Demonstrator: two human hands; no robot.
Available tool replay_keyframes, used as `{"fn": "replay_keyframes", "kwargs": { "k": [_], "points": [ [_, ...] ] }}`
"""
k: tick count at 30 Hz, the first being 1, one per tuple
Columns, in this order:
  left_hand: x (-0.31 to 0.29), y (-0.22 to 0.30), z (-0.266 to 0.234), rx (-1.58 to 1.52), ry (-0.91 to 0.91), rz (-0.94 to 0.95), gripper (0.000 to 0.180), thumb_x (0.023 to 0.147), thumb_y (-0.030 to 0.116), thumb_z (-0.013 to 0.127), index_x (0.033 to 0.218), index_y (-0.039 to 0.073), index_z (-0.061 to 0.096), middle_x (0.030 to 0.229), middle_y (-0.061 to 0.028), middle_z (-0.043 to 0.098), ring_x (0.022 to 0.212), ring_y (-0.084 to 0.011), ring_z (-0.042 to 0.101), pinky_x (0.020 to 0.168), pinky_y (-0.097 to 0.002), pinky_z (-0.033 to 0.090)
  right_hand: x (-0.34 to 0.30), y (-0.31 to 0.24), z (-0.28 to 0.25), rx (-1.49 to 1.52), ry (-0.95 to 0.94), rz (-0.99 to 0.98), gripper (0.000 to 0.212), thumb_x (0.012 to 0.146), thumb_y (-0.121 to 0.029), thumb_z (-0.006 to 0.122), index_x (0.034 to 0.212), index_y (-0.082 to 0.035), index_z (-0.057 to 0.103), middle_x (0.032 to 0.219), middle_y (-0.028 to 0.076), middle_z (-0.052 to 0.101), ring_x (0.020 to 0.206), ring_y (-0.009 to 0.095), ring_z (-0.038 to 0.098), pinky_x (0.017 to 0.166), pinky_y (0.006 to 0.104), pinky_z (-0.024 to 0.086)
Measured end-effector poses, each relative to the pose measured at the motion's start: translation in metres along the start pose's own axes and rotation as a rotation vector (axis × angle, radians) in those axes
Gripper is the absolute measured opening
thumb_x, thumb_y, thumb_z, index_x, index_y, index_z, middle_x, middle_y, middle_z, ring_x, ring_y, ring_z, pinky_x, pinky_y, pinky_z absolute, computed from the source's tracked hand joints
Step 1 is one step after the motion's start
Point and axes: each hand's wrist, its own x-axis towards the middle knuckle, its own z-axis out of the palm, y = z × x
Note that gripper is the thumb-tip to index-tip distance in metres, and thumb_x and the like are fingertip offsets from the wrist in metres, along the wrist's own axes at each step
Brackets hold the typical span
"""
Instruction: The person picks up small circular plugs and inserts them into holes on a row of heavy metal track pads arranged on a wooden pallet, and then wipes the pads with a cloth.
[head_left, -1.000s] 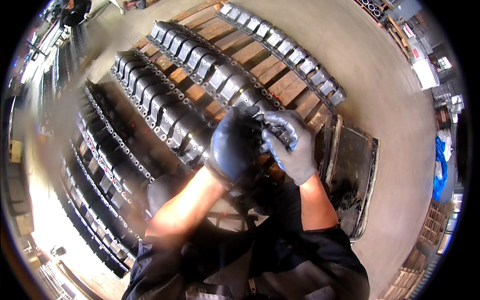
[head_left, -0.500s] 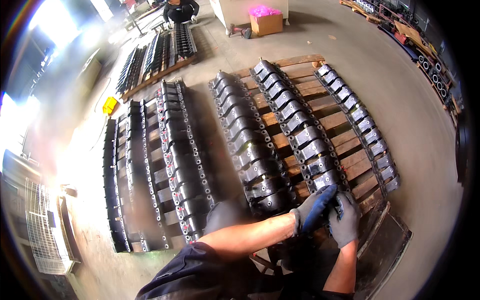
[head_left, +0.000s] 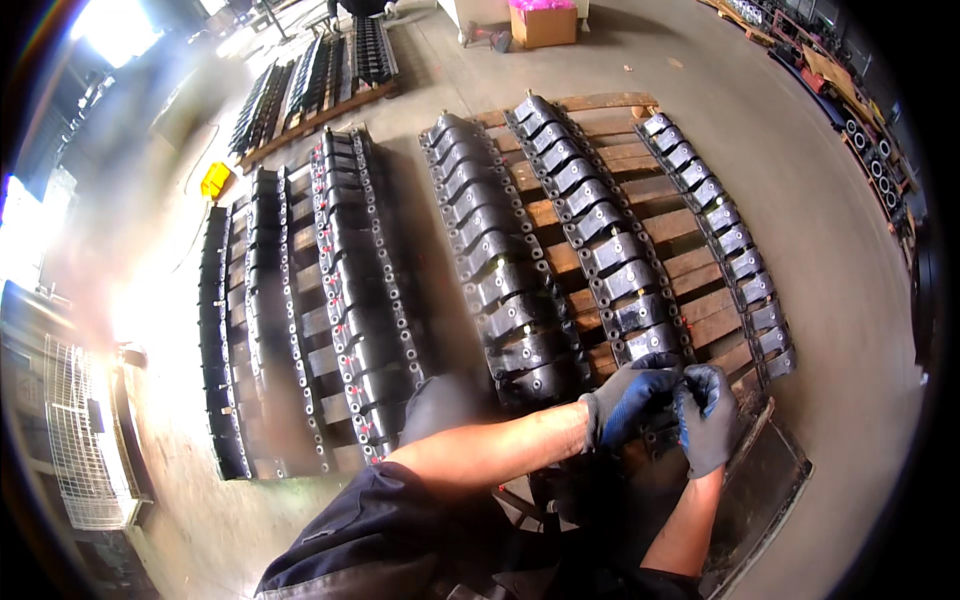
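Note:
Both my hands wear grey gloves with blue on the palm side. My left hand (head_left: 630,402) and my right hand (head_left: 708,418) meet fingertip to fingertip over the near end of a long black ribbed metal casting (head_left: 612,262). Their fingers are closed in a pinch; anything held between them is too small or too hidden to name. To the left lies a wider black casting (head_left: 512,300), and to the right a narrow one (head_left: 732,238). All three rest on a wooden pallet (head_left: 655,222).
More black castings (head_left: 347,290) with red bits along them lie on another pallet at left. Farther back are a yellow bin (head_left: 215,180), another row of castings (head_left: 325,85), a person (head_left: 362,6) and a cardboard box (head_left: 543,27). A dark metal container (head_left: 765,485) stands near right, a white wire rack (head_left: 85,440) far left.
My view has tipped down, so the background sits higher. My hands have drawn slightly apart, the right one shifting rightward, with fingertips still together.

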Motion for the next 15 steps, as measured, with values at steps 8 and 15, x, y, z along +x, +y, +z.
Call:
{"fn": "replay_keyframes", "kwargs": {
  "k": [8, 15],
  "points": [
    [0.004, -0.011, -0.003, 0.274, 0.046, 0.082, 0.025, 0.098, 0.006, 0.063, 0.123, 0.005, 0.068, 0.109, -0.0058, 0.071, 0.097, -0.0154, 0.07, 0.082, -0.0307, 0.059, -0.003, 0.007, -0.01, 0.15, 0.034, 0.061, 0.025, 0.092, 0.005, 0.062, 0.117, 0.003, 0.064, 0.102, 0.006, 0.068, 0.093, 0.013, 0.062, 0.087, 0.0305, 0.051],
    [0.002, 0.004, -0.004, -0.175, 0.292, -0.012, 0.028, 0.105, 0.02, 0.059, 0.126, 0.002, 0.065, 0.113, -0.0105, 0.073, 0.1, -0.0201, 0.071, 0.084, -0.0341, 0.062, 0.019, 0.031, -0.014, 0.338, 0.242, 0.079, 0.023, 0.099, -0.002, 0.06, 0.121, 0.0, 0.065, 0.102, 0.003, 0.066, 0.083, 0.008, 0.059, 0.078, 0.0243, 0.051]
  ]
}}
